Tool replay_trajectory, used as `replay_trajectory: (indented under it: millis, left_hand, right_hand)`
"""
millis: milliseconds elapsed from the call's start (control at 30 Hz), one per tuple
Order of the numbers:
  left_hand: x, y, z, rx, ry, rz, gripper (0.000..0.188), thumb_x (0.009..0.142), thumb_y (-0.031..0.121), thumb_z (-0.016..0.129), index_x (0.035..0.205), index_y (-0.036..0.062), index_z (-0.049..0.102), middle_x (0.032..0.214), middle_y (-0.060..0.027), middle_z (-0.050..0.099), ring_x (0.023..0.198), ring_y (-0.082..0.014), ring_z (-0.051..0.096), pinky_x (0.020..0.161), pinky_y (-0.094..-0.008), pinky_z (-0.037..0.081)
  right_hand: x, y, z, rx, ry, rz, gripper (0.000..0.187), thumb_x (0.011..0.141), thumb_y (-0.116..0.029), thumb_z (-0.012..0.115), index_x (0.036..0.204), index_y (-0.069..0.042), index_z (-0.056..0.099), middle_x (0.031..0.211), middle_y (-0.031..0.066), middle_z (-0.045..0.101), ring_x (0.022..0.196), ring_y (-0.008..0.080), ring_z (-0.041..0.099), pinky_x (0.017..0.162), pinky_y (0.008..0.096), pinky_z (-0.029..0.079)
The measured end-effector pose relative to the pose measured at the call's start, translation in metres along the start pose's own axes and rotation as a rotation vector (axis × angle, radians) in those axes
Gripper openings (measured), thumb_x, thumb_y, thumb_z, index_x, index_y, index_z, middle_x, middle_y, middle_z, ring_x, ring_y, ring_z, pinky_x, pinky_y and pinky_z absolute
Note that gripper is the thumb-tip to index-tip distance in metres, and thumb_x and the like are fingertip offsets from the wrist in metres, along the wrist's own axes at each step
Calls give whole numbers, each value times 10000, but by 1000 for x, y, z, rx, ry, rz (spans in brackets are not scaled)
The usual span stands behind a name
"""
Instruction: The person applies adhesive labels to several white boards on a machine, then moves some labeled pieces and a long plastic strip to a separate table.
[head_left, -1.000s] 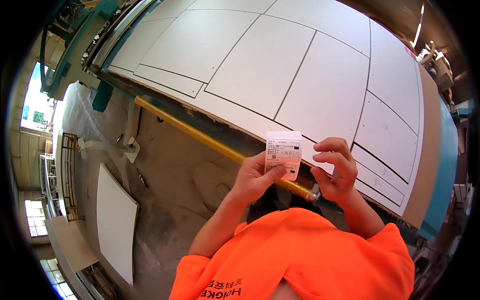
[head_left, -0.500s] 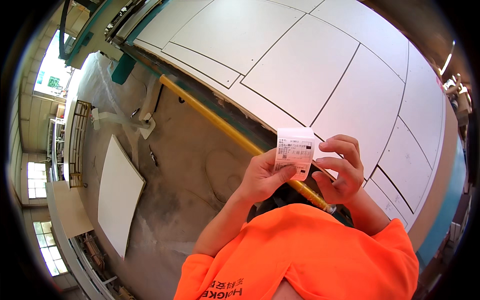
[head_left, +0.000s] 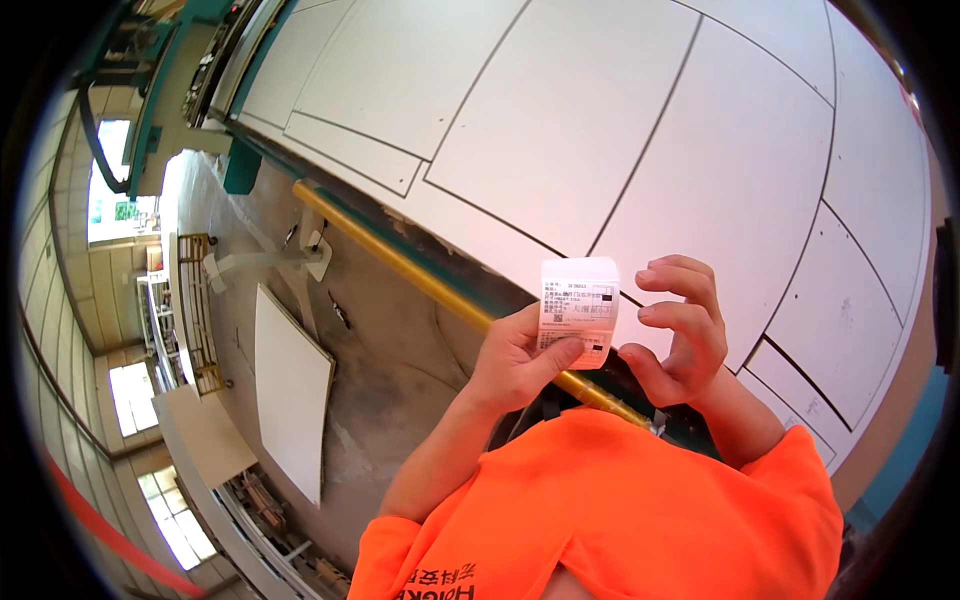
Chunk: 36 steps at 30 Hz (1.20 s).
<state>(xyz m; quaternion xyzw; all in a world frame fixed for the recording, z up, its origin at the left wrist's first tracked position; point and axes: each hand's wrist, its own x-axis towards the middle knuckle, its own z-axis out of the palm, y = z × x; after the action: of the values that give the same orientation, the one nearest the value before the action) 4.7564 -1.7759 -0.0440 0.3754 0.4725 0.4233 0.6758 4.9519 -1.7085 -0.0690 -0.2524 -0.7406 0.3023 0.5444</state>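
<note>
A small strip of white printed labels (head_left: 578, 305) is pinched in my left hand (head_left: 522, 362), the thumb lying across its lower part. The strip's top end curls over. Just to its right hovers my right hand (head_left: 680, 335), fingers curved and apart, holding nothing. Beyond both hands lies a large white board (head_left: 560, 120), cut by dark lines into several rectangular panels. Between me and that board's edge runs a yellow bar (head_left: 400, 262), passing under my left hand.
On the floor at left lies a loose white panel (head_left: 290, 390). Green and beige machinery (head_left: 190, 100) stands at the far left. A metal rack (head_left: 198, 310) and a brown board (head_left: 205, 435) are along the left side, near windows (head_left: 175, 510).
The view has shifted, so the board and floor panel appear displaced. Both hands keep nearly the same pose, with the label strip still in my left hand.
</note>
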Motion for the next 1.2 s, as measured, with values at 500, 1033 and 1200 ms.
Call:
replay_trajectory:
  millis: [500, 1033, 1200]
  left_hand:
    - [67, -7, 39, 142, -86, -217, 269, 872, 41, 549, 1123, -53, 529, 1031, -95, 612, 954, -158, 593, 791, -285, 521]
    - [50, -52, 12, 283, 55, -370, 232, 815, 31, 620, 1040, -21, 597, 936, -48, 638, 842, -98, 591, 737, -254, 479]
    - [47, -49, 13, 285, 116, -411, 265, 803, -2, 611, 1064, -40, 583, 942, -63, 642, 840, -118, 602, 744, -270, 488]
  right_hand:
    - [-21, 39, -48, -10, 17, 210, 321, 657, -146, 726, 943, -76, 598, 1065, 103, 570, 995, 319, 495, 817, 386, 430]
    - [-58, 73, -12, 548, -151, 812, 112, 735, -70, 673, 845, -56, 659, 788, 41, 653, 752, 148, 610, 728, 287, 464]
    - [-37, 131, -9, 823, 68, 1006, 72, 779, -87, 634, 822, -30, 622, 809, 47, 653, 791, 126, 595, 743, 293, 476]
